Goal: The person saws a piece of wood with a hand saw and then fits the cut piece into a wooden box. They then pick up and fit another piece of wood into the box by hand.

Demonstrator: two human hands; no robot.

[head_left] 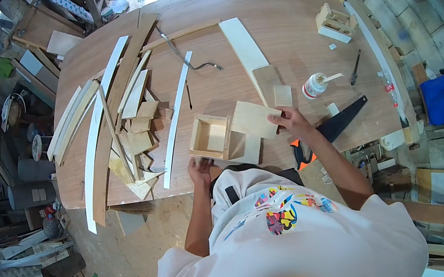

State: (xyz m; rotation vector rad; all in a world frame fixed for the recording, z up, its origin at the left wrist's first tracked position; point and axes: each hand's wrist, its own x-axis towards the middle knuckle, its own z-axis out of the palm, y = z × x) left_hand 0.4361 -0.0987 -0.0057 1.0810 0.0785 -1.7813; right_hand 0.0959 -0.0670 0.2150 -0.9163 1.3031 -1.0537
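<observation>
A small open wooden box (211, 135) stands near the table's front edge, with my left hand (200, 171) at its lower left corner; the fingers are curled and partly hidden under it. My right hand (289, 120) pinches the right edge of a square thin wooden panel (253, 120), which is held just right of the box. Below the panel a paler board (246, 147) shows partly. A handsaw (342, 120) with an orange and black handle lies right of my right hand. Beyond that hand is a white glue bottle (314, 86) with a stick in its top.
Long strips and wood scraps (138, 126) pile up on the left of the table (282, 5). A bent metal bar (185, 59), a long pale board (244, 44), a screwdriver (356, 67) and a small wooden frame piece (335, 22) lie farther back.
</observation>
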